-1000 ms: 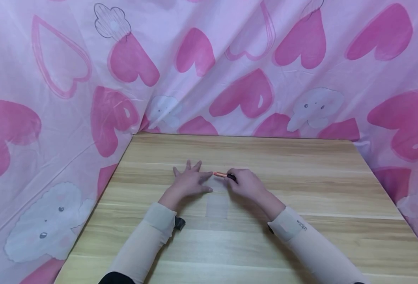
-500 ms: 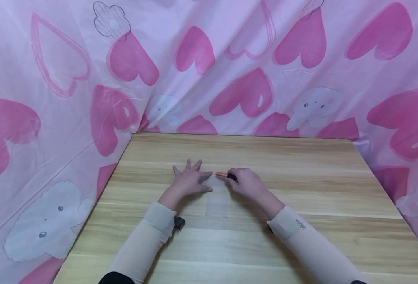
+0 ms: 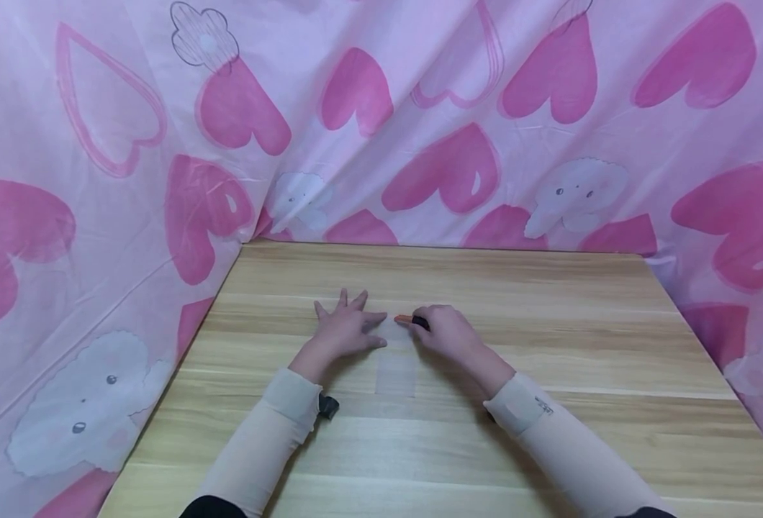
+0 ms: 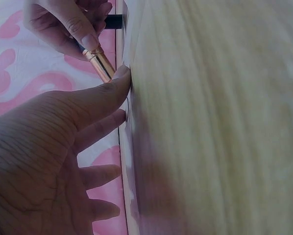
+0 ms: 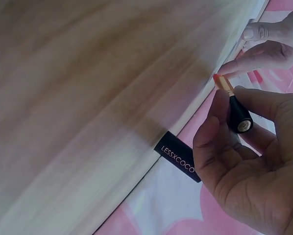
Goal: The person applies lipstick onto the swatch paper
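My right hand (image 3: 449,331) pinches a lipstick (image 5: 238,115) by its black base between thumb and fingers. Its gold tube and orange-red tip point left, low over the upper end of a pale, see-through strip (image 3: 396,375) lying flat on the table. Beside the strip, my left hand (image 3: 342,331) rests with fingers spread, thumb and index fingertips right at the strip's left edge. A black lipstick cap (image 5: 176,155) lettered LESSXCOCO stands up from the tabletop in the right wrist view, partly overlapped by the right hand. The head view hides this cap.
The wood-grain table (image 3: 550,460) stretches out on all sides of the hands. Pink curtains (image 3: 420,144) printed with hearts hang along its back, left and right edges. A black wrist-strap piece (image 3: 328,407) juts from the left cuff.
The lipstick's tip has shifted slightly to the right, away from the left index fingertip, as the right hand turns a little. The left hand stays in place.
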{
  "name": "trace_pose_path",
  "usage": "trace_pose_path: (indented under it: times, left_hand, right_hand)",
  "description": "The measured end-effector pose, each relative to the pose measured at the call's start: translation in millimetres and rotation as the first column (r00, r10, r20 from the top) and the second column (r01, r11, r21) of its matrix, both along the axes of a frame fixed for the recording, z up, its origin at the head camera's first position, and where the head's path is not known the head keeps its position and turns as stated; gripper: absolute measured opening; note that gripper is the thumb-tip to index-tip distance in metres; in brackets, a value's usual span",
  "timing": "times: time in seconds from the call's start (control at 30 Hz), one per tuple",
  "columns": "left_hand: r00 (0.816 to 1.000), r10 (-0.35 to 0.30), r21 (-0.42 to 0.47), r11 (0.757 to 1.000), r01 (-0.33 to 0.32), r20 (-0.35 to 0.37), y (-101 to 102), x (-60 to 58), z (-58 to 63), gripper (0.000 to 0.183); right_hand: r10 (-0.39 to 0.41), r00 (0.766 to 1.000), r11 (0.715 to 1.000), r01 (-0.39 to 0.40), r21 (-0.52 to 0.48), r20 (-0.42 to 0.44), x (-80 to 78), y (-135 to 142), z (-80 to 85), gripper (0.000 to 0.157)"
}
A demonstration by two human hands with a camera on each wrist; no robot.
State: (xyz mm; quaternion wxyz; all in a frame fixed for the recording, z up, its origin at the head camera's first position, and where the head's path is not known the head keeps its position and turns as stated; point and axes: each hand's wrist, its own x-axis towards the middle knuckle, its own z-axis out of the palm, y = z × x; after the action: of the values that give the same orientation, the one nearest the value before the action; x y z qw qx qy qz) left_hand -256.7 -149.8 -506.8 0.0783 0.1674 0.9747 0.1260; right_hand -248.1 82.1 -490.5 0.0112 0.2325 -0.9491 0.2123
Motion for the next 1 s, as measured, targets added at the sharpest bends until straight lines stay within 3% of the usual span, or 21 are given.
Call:
trace_pose_path:
  times: [0.5,1.0]
  left_hand:
    - [1.0,0.017,-0.007,1.0,-0.017,0.008,0.6,-0.1,0.5,0.058]
    - [1.0,0.03,-0.008,1.0,-0.03,0.005,1.5,0.5,0.9,0.058]
  right_hand:
    - [0.034,0.998,0.999,-0.034,0.008,0.051,5.6,3.0,3.5,0.012]
    - [0.072,0.997,0.995,-0.074,0.065,0.024,13.3,5.8,6.9,0.013]
